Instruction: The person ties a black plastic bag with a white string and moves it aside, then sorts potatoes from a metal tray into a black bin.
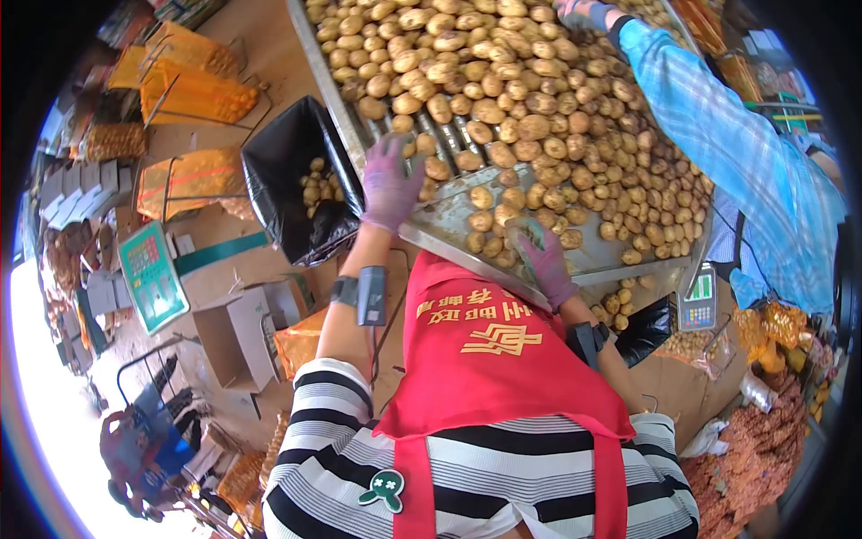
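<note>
Many potatoes [539, 126] lie on a metal sorting table [422, 238] with a slatted section near its left side. My left hand [391, 184], in a purple glove with dirty fingertips, is over the table's left edge. Its fingers are apart beside several potatoes, and I see nothing held in it. My right hand [546, 265], gloved too, reaches over the front edge with its fingers curved around a potato, partly hidden by the glove.
A black-lined bin [301, 130] with some potatoes stands left of the table; a smaller black bag [648, 331] hangs at the right front. Another person's blue plaid sleeve [718, 135] reaches across from the right. Scales [154, 277], a carton [235, 337] and orange net sacks [193, 99] stand around.
</note>
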A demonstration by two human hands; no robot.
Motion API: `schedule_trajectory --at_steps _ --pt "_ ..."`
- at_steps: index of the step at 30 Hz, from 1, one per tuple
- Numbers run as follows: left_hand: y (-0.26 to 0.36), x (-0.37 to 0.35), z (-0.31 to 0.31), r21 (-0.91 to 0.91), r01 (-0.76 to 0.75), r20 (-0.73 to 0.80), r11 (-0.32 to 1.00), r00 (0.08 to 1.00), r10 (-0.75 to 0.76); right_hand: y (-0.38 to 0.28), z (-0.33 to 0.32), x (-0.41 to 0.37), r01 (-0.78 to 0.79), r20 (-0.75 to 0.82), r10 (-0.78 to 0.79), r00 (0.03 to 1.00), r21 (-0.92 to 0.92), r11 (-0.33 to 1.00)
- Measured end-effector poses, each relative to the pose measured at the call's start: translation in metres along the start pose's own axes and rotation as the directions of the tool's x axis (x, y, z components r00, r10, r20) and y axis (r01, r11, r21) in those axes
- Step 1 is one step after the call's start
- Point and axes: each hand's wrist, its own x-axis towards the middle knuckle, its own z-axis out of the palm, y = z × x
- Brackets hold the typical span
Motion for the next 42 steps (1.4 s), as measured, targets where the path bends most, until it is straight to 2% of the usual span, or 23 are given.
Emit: schedule_trajectory --at_steps 2,4,8,10,12,13,14,16,17,18,19,21,23,25,30,32,34,36,37,38,40,41,42 --pt "0.03 0.008 0.042 -0.17 0.034 0.118 0.985 0.993 -0.014 -0.01 -0.014 0.003 -0.044 -0.031 0.045 0.999 0.034 0.998" --pt "0.064 0.024 0.071 -0.145 -0.13 0.163 0.981 0.975 0.153 -0.011 -0.024 0.007 -0.195 -0.054 0.206 0.977 0.153 0.969" --pt "0.126 0.053 0.116 -0.019 -0.167 0.338 0.986 0.927 0.163 0.013 -0.041 0.014 -0.179 -0.023 0.194 0.981 0.294 0.939" --pt "0.16 0.071 0.105 0.251 -0.045 0.592 0.967 0.798 -0.116 0.016 -0.044 0.011 -0.093 -0.132 0.133 0.982 0.272 0.958" --pt "0.139 0.068 0.12 0.148 -0.02 0.571 0.989 0.818 -0.069 0.049 -0.049 0.015 -0.128 -0.151 0.18 0.972 0.303 0.944" --pt "0.128 0.064 0.125 -0.082 0.206 0.642 0.975 0.759 -0.106 0.062 -0.051 0.018 -0.154 -0.16 0.217 0.963 0.333 0.93" --pt "0.113 0.058 0.133 -0.279 0.429 0.714 0.859 0.691 -0.113 0.06 -0.057 0.02 -0.152 -0.166 0.22 0.961 0.345 0.926" --pt "0.096 0.033 0.133 -0.672 0.308 0.535 0.674 0.831 0.153 0.042 -0.07 0.024 -0.209 -0.172 0.305 0.937 0.425 0.881" --pt "0.091 0.021 0.127 -0.698 0.68 0.711 0.225 0.694 0.111 0.035 -0.075 0.026 -0.212 -0.17 0.312 0.935 0.437 0.874" --pt "0.093 0.013 0.115 -0.464 0.839 0.835 -0.285 0.522 0.176 0.027 -0.079 0.029 -0.206 -0.203 0.32 0.925 0.439 0.874" --pt "0.092 0.006 0.111 -0.464 0.841 0.837 -0.277 0.519 0.172 0.024 -0.082 0.034 -0.197 -0.238 0.325 0.915 0.439 0.876" --pt "0.09 -0.012 0.104 -0.285 0.779 0.81 -0.559 0.507 0.295 0.027 -0.084 0.039 -0.115 -0.259 0.255 0.932 0.454 0.883" --pt "0.106 -0.02 0.082 -0.331 0.777 0.827 -0.536 0.512 0.232 0.03 -0.082 0.041 -0.007 -0.273 0.162 0.948 0.492 0.871" --pt "0.12 -0.026 0.068 -0.382 0.769 0.85 -0.512 0.51 0.131 0.011 -0.077 0.036 -0.056 -0.22 0.186 0.958 0.492 0.869" --pt "0.125 -0.046 0.049 -0.355 0.774 0.866 -0.525 0.483 0.127 0.004 -0.047 0.018 -0.006 -0.185 0.085 0.979 0.391 0.92" --pt "0.113 -0.056 0.039 -0.439 0.761 0.89 -0.477 0.44 -0.117 0.004 -0.046 0.012 0.044 -0.283 0.06 0.957 0.348 0.936" --pt "0.08 -0.069 0.041 -0.466 0.731 0.878 -0.499 0.452 -0.157 0.026 -0.053 0.021 0.04 -0.345 0.121 0.931 0.425 0.904" --pt "0.052 -0.081 0.041 -0.579 0.647 0.815 -0.495 0.472 -0.336 0.024 -0.062 0.033 0.066 -0.462 -0.082 0.883 -0.05 0.997" --pt "0.049 -0.076 0.035 -0.595 0.7 0.8 -0.394 0.468 -0.376 0.023 -0.067 0.047 0.054 -0.378 -0.154 0.913 -0.261 0.964" --pt "0.05 -0.072 0.034 -0.599 0.698 0.797 -0.393 0.472 -0.376 0.022 -0.064 0.053 0.059 -0.377 -0.158 0.913 -0.261 0.963" --pt "0.065 -0.054 0.024 -0.6 0.756 0.652 0.26 0.651 -0.387 0.004 -0.054 0.058 0.047 -0.077 -0.168 0.983 -0.774 0.632" --pt "0.063 -0.045 0.03 -0.606 0.643 0.61 0.468 0.753 -0.245 0.009 -0.052 0.059 0.049 -0.035 -0.13 0.991 -0.805 0.591" --pt "0.062 -0.035 0.04 -0.61 0.64 0.608 0.468 0.756 -0.241 0.012 -0.052 0.057 0.05 -0.037 -0.135 0.99 -0.807 0.588"
